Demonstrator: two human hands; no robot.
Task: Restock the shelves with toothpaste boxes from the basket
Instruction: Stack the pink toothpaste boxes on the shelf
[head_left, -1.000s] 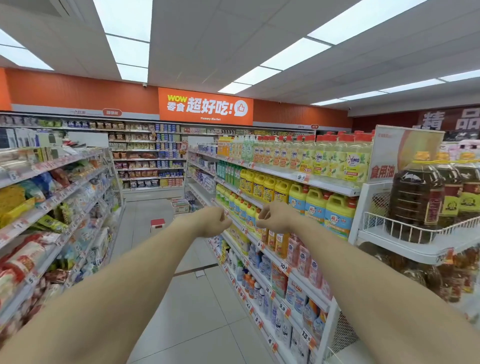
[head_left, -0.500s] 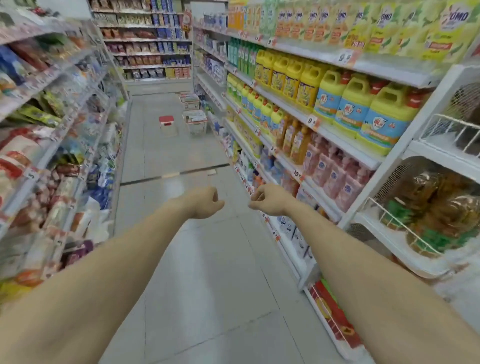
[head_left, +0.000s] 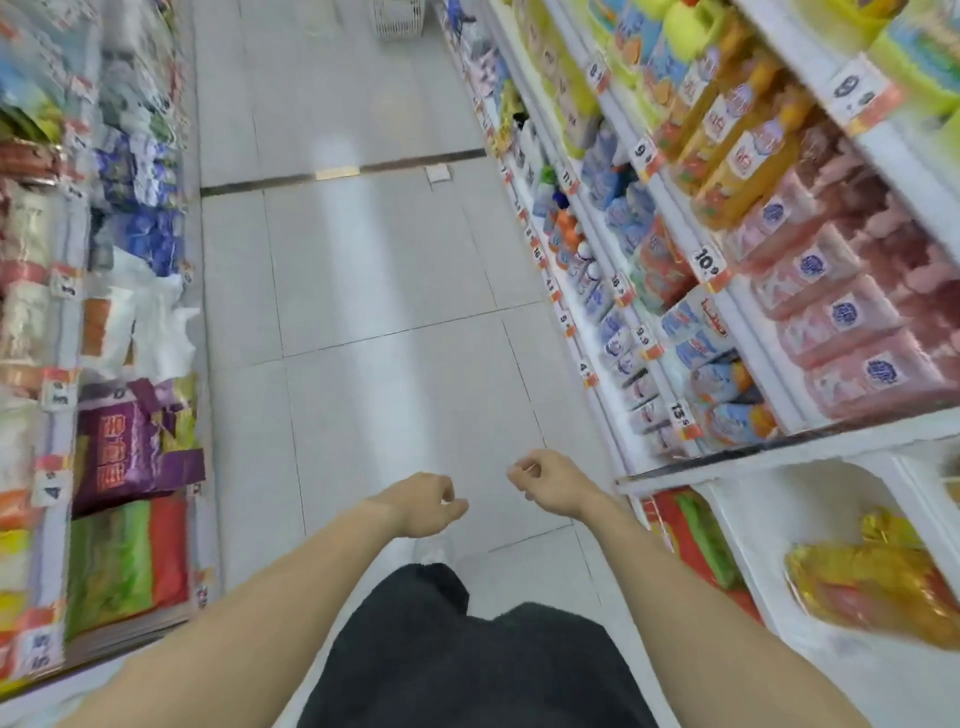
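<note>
My left hand (head_left: 426, 504) and my right hand (head_left: 545, 478) are held out side by side over the aisle floor, a small gap between them. The fingers of both are curled in and neither holds anything. A white wire basket (head_left: 397, 18) stands on the floor far down the aisle by the right-hand shelves, cut off by the top edge of the view. I cannot make out any toothpaste boxes; the picture is blurred.
Shelves line both sides of the tiled aisle: snack bags (head_left: 130, 447) on the left, detergent bottles (head_left: 737, 150) and pink refill packs (head_left: 852, 332) on the right. A white end rack with oil bottles (head_left: 872, 592) juts out at lower right. My dark trousers (head_left: 467, 660) show below.
The view has swung down from the shelves and ceiling to the floor. Both hands stay curled and side by side, now lower in view. The basket has slid to the top edge.
</note>
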